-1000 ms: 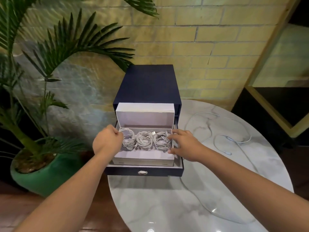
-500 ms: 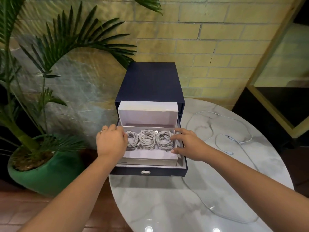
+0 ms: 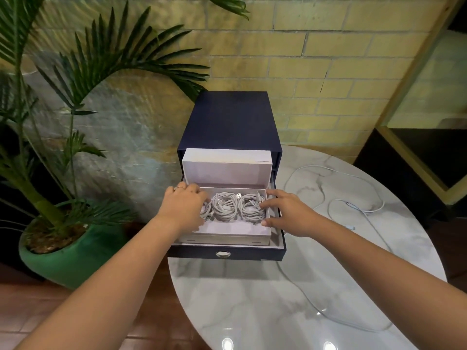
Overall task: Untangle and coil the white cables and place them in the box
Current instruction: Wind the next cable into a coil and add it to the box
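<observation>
On the marble table (image 3: 278,299) stands a navy case (image 3: 230,120) with its drawer (image 3: 252,254) pulled out, and the white box (image 3: 227,239) sits in that drawer with its lid (image 3: 226,170) tipped up behind. Three coils lie side by side in the box: the left coil (image 3: 206,213), the middle coil (image 3: 225,207) and the right coil (image 3: 249,208). The left hand (image 3: 184,208) now reaches further over the box than a second ago, when it was bunched at the left wall; it covers most of the left coil, fingers bent down toward the far left corner, and whether they grip the coil cannot be told. The right hand (image 3: 290,215) stays at the right end as before, but its fingers are spread wider and straighter, fingertips resting on the right coil and thumb on the box's right edge, holding nothing. The coils themselves have not shifted. One loose cable (image 3: 328,210) still trails across the table to the right of the case. A green pot (image 3: 75,261) with a palm stands on the floor to the left.
</observation>
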Available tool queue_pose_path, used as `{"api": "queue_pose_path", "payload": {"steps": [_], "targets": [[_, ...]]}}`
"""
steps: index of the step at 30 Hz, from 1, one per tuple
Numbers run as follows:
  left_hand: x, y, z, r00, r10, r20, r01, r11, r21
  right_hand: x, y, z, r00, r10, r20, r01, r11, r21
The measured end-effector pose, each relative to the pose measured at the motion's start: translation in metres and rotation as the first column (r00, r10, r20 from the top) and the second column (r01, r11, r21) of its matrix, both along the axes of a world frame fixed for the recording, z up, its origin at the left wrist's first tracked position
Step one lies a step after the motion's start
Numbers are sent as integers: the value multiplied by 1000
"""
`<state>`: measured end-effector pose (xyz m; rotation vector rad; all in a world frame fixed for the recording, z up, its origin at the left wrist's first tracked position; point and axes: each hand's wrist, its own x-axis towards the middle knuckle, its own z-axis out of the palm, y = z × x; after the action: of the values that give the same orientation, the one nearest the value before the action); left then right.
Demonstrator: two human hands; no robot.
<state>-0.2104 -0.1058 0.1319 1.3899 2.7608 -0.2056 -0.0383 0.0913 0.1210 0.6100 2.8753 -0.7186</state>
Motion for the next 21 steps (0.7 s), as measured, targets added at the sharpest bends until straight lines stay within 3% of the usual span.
{"api": "queue_pose_path", "payload": {"steps": [7,12,17,21], "targets": [[-2,0,-12,998,59,-5,-58,990,126,-1,0,0,1000,4,2,-4,1000,-4],[-5,3,-8,999,52,9,-53,995,84,-2,0,2,1000,2,23,-3,999,33],[-7,0,-16,998,41,-48,-38,998,59,-9,-4,2,995,-40,-91,49,994,98],[-5,2,-20,994,58,-95,-51,996,79,-14,-3,-1,998,-21,-53,30,986,162]]}}
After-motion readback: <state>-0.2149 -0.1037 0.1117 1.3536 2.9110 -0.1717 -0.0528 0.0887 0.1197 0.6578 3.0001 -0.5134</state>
